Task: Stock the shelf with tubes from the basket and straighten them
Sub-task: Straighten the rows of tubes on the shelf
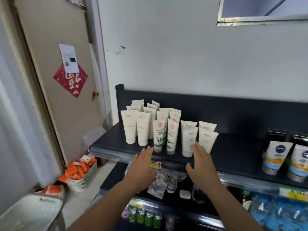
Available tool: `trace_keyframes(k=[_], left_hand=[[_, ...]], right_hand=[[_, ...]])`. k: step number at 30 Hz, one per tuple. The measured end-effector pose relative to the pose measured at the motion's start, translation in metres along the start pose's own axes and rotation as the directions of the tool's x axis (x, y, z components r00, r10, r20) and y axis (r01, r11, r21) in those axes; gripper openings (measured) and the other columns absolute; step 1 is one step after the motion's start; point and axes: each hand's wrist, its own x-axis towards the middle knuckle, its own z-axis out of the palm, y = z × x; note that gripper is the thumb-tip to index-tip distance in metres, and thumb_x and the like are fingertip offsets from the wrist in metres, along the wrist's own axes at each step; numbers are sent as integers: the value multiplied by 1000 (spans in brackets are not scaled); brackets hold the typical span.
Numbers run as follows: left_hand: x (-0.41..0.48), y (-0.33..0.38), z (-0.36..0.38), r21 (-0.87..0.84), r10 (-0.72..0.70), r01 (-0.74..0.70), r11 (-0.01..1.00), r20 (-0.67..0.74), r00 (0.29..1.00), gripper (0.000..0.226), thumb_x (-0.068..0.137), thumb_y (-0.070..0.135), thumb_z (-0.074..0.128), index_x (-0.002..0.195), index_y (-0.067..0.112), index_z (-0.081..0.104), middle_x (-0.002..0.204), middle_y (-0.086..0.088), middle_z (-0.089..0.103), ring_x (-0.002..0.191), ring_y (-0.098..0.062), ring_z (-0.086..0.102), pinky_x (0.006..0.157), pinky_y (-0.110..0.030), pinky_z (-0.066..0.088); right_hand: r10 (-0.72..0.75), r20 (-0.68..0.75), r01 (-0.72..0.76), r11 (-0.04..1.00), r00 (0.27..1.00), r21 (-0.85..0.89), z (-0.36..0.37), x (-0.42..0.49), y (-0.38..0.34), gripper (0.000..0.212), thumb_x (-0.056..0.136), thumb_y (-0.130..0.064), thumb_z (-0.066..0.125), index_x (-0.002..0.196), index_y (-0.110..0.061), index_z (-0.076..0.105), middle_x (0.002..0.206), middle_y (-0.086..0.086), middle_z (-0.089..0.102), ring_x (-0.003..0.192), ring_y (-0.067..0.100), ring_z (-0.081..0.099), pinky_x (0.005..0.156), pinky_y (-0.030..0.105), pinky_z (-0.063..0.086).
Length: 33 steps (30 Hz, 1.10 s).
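Several white tubes stand cap-down in rows on the dark shelf [233, 152]. Plain white tubes [143, 129] are at the left, tubes with a red logo and green leaves [159, 135] in the middle, white tubes with small blue print [189, 139] at the right. My left hand [143, 165] is held flat with straight fingers at the shelf's front edge, fingertips close to the left leaf tube. My right hand [202, 162] is also flat, fingertips by the blue-print tubes. Neither hand holds anything. A white basket [31, 212] sits at the bottom left.
Two blue-and-white tubes [276, 157] stand at the shelf's right end. A white bin of orange packets [80, 172] sits on the floor at the left, by a beige door. Lower shelves hold crumpled wrapping [163, 182], small bottles and blue bottle packs.
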Motion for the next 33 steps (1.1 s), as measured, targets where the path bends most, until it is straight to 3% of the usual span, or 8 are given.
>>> trace_keyframes(k=[8,14,19,23,25,27,30,33], left_hand=[[4,-66,-61,93,-85,90,992,-56,995,83,91,21,54,155,17,2,163,0,2,150,-17,-1,122,-38,1],[42,-83,-99,110,-96,108,988,-113,989,83,90,20,56,155,16,4,163,-3,5,150,-21,4,122,-41,10],[83,-84,-118,64,-89,100,993,-147,985,81,86,18,58,153,21,13,159,-3,21,136,-27,38,112,-42,35],[114,-89,-131,65,-23,39,997,-241,970,63,92,12,53,149,19,28,155,-1,32,139,-20,36,109,-33,33],[127,-93,-136,71,-9,30,997,-275,961,57,93,14,54,146,20,34,150,0,39,126,-21,48,101,-31,40],[138,-98,-139,87,-9,33,996,-262,965,56,91,12,55,144,19,37,146,0,42,116,-23,54,96,-30,42],[154,-107,-143,155,4,25,988,-186,983,54,91,15,56,142,17,41,146,-2,45,128,-21,47,105,-32,38],[168,-118,-144,203,28,0,979,-140,990,47,93,21,57,139,18,47,140,-1,52,126,-21,50,103,-32,38]], right_hand=[[-132,126,138,990,983,-42,6,19,-56,73,99,-29,48,156,-17,6,164,-2,1,151,16,1,123,35,6],[-232,118,243,967,965,-83,-13,59,-72,72,97,-27,51,156,-17,10,164,-2,4,150,14,2,123,31,6],[-261,123,272,959,957,-81,-23,105,-85,70,97,-28,50,156,-17,13,164,-2,10,150,14,7,122,30,9],[-291,134,294,956,947,2,-24,139,-108,60,99,-19,43,154,-18,20,161,-3,21,146,13,22,116,28,20],[-320,163,325,946,933,-3,-21,151,-118,57,100,-16,40,154,-18,20,161,-3,21,145,14,24,116,32,25],[-344,195,354,935,919,-21,-16,163,-126,57,100,-14,38,154,-18,21,161,-3,20,146,14,23,115,29,23],[-321,271,347,936,908,-55,-5,184,-137,58,99,-13,39,154,-18,21,161,0,23,145,19,27,116,33,26],[-262,324,310,945,909,-108,10,202,-148,58,98,-19,43,153,-21,23,157,2,30,139,23,37,111,40,36]])
